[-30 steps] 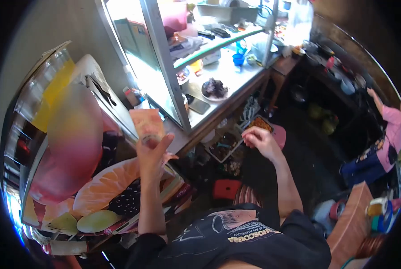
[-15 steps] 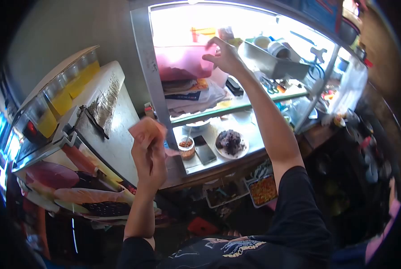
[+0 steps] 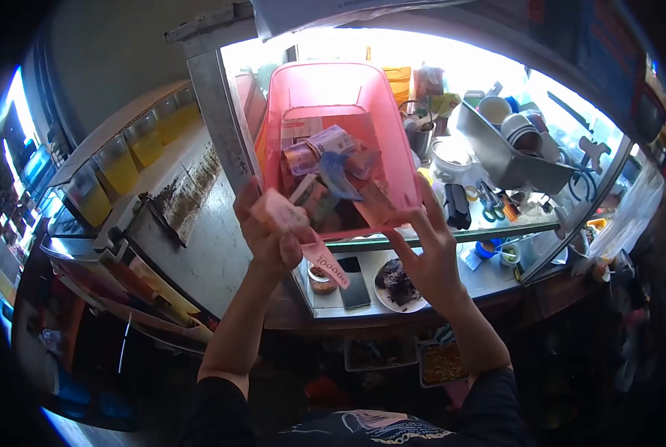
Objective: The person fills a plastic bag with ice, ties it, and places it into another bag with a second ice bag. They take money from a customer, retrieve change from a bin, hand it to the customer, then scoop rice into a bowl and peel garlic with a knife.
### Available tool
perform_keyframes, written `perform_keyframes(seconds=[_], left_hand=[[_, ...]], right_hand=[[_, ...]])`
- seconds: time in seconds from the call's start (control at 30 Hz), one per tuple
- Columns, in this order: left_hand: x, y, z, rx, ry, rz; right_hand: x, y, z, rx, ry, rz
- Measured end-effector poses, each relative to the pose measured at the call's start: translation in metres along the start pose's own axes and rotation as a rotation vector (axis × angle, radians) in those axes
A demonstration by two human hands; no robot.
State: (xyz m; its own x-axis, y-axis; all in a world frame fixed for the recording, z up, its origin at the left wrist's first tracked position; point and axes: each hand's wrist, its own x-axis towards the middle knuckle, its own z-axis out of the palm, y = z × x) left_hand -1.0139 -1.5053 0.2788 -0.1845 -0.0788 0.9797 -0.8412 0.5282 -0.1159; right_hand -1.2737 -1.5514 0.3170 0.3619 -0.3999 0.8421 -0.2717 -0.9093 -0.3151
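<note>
Banknote (image 3: 303, 235) pinched tight in left hand (image 3: 269, 231), near the pink tub (image 3: 303, 97); right hand (image 3: 430, 257) grips its near rim. Best keep the tub tilted steady, feed flat.

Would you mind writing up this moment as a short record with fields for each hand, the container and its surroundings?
Left hand: left hand holds a pink banknote beside the tub.
Right hand: right hand grips the front rim of the pink plastic tub.
Tub: tilted toward the camera, with loose banknotes inside.
Below: a phone and a plate of dark food on the counter.
</note>
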Motion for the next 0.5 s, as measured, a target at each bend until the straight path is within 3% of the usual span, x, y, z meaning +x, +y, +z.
perform_keyframes(seconds=[0.03, 0.13, 0.2, 0.23, 0.33, 0.5], left_hand=[[0.013, 0.010, 0.016, 0.089, 0.255, 0.010], [0.012, 0.019, 0.013, 0.104, 0.183, -0.061], [0.009, 0.018, 0.012, 0.105, 0.193, -0.051], [0.009, 0.023, 0.013, 0.022, 0.214, -0.123], [0.004, 0.027, 0.018, -0.045, 0.246, -0.214], [0.006, 0.031, 0.014, -0.107, 0.209, -0.293]], right_hand=[[-0.003, 0.000, -0.002, 0.004, -0.065, 0.038], [0.005, -0.009, -0.014, 0.012, -0.164, 0.110], [0.022, -0.027, -0.032, -0.238, -0.322, 0.047], [0.034, -0.031, -0.036, -0.221, -0.233, 0.037], [0.077, -0.018, -0.013, -0.053, -0.154, -0.060], [0.119, 0.016, 0.048, -0.146, -0.344, -0.212]])
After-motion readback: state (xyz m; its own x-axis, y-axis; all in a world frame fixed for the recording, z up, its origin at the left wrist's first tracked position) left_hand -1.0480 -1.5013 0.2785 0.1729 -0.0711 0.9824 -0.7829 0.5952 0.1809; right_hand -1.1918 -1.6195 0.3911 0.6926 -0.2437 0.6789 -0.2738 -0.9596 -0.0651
